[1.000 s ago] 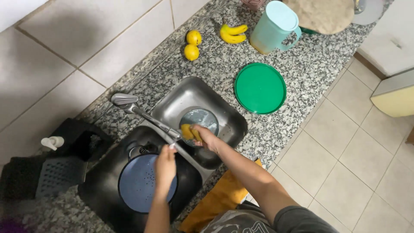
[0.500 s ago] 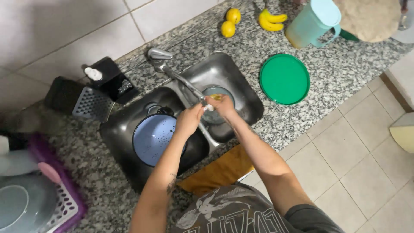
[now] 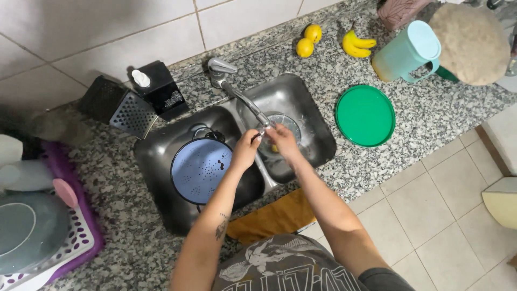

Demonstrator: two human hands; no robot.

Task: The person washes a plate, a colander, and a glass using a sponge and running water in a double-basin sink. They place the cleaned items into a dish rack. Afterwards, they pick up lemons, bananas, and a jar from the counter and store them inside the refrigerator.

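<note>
Yellow sponge (image 3: 274,147) under faucet (image 3: 242,99), orientation hidden between both hands

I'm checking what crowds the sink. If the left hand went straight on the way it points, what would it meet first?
The left hand points up toward the faucet spout, almost at its tip. It would likely meet the spout first, though depth is unclear from above.

Both arms are stretched forward from the bottom of the view, bare to the elbows, with a small tattoo shown on the left forearm. The left hand (image 3: 246,146) and the right hand (image 3: 284,141) are brought close together, fingers curled, knuckles turned up.
</note>
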